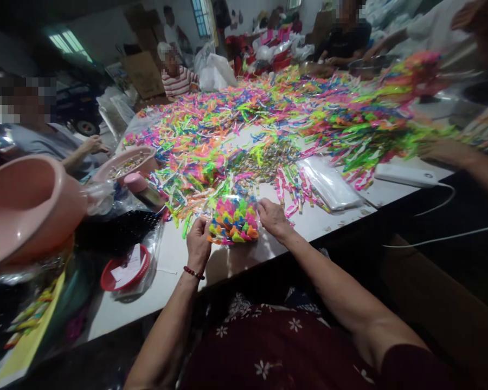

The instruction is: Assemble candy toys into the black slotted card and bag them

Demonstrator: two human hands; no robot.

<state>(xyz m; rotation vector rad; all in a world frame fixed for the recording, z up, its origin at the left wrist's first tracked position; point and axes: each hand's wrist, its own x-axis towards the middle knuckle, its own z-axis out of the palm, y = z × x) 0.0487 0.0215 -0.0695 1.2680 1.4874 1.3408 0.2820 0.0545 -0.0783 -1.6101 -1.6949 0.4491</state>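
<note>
Between my two hands is a clear plastic bag (233,221) filled with small bright pieces in orange, green, blue and pink. My left hand (198,244) grips its left side, the fingers closed at the edge. On the opposite side, my right hand (273,218) pinches the bag near its upper right corner. The bag is held just over the front edge of the white table (171,292). Just beyond it spreads a large heap of colourful plastic pieces (236,114), with a patch of small metallic-looking bits (264,162) in front.
A stack of clear plastic bags (329,181) and a white power strip (405,175) lie to the right. At left are a red bowl (106,277) with papers, a pink-capped bottle (140,189) and a large pink basin (57,189). Several people sit around the table.
</note>
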